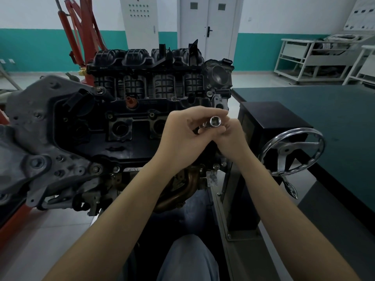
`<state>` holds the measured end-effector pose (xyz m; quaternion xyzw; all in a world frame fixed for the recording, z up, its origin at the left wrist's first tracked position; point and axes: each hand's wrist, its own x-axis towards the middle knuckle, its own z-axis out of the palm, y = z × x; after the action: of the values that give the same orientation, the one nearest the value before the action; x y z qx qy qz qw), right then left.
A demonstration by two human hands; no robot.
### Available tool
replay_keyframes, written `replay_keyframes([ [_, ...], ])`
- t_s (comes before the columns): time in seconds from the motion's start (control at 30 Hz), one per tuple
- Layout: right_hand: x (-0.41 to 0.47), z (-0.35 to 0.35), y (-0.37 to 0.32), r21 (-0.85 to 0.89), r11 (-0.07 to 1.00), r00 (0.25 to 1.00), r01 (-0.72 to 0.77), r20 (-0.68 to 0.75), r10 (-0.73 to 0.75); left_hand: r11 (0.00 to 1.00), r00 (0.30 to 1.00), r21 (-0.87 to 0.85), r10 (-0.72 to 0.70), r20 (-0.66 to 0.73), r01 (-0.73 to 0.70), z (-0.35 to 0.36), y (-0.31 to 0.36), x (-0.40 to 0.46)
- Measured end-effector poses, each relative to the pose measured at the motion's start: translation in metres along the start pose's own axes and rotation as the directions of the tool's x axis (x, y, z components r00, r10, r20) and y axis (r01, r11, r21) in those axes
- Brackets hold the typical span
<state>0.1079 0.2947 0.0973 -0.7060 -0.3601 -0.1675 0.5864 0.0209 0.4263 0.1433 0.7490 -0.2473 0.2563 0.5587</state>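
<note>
Above the engine (pixel 121 106), between both hands: grips socket (pixel 215 121) with left hand (pixel 182 136), fingers curled over top and left flank; supports with right hand (pixel 231 142), fingers curled beneath and right. Touches both sets of fingertips, neither hand nearer. Lies with long axis toward camera, tilted slightly upward. Points open end at viewer; hides drive end.

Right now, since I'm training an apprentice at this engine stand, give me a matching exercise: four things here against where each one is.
1 socket
2 handwheel
3 orange plug
4 red hoist

A back left, by the wall
B held by left hand and right hand
C on the engine, beyond the left hand
D right of both hands

Pairs: 1-B, 2-D, 3-C, 4-A
</note>
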Motion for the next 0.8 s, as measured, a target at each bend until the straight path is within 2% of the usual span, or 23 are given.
replay_keyframes([
  [0.07,0.0016,0.0001,0.0013,0.0,1.0,0.999,-0.009,-0.033,0.009,1.0,1.0,0.022,0.017,-0.003,-0.017,-0.0011,0.0005,0.0007],
  [0.17,0.0022,0.0008,0.0023,0.003,1.0,0.998,0.002,-0.059,-0.002,0.993,0.993,0.117,0.045,-0.111,-0.032,-0.0003,0.0002,-0.0006],
  [0.23,0.001,0.001,0.0028,0.002,1.0,0.999,0.023,-0.045,-0.023,0.995,0.99,0.098,0.032,-0.137,-0.018,0.0005,0.0008,-0.001],
  [0.33,-0.0004,0.0006,0.002,-0.016,1.0,1.0,0.006,0.006,-0.006,1.0,0.999,-0.023,-0.007,-0.047,0.006,-0.0004,0.0024,-0.0008],
  [0.4,0.0003,0.0007,0.0019,-0.021,1.0,1.0,-0.011,-0.021,0.011,0.999,1.0,-0.047,0.0,0.007,0.0,-0.0014,0.0027,-0.0011],
  [0.47,0.0014,0.0003,0.0018,-0.007,1.0,0.998,-0.011,-0.06,0.01,0.999,1.0,0.032,0.019,-0.019,-0.019,-0.0008,0.0024,-0.0011],
  [0.53,0.002,0.0006,0.0014,0.003,1.0,0.998,-0.009,-0.066,0.009,0.978,0.992,0.193,0.092,-0.087,-0.074,0.0006,0.0028,-0.0015],
  [0.6,0.0013,-0.0001,0.0018,-0.014,1.0,0.998,0.013,-0.055,-0.014,0.964,0.983,0.248,0.13,-0.126,-0.096,0.0024,0.003,-0.0014],
  [0.7,-0.0005,0.0004,0.0002,-0.025,1.0,1.0,0.012,0.006,-0.012,0.996,0.997,0.085,0.015,-0.073,-0.009,-0.0009,0.0036,0.0003],
  [0.8,0.0004,0.0003,0.0008,-0.008,1.0,0.999,-0.005,-0.043,0.005,1.0,0.999,0.027,0.011,0.048,-0.013,-0.0047,0.0037,0.0004],
])
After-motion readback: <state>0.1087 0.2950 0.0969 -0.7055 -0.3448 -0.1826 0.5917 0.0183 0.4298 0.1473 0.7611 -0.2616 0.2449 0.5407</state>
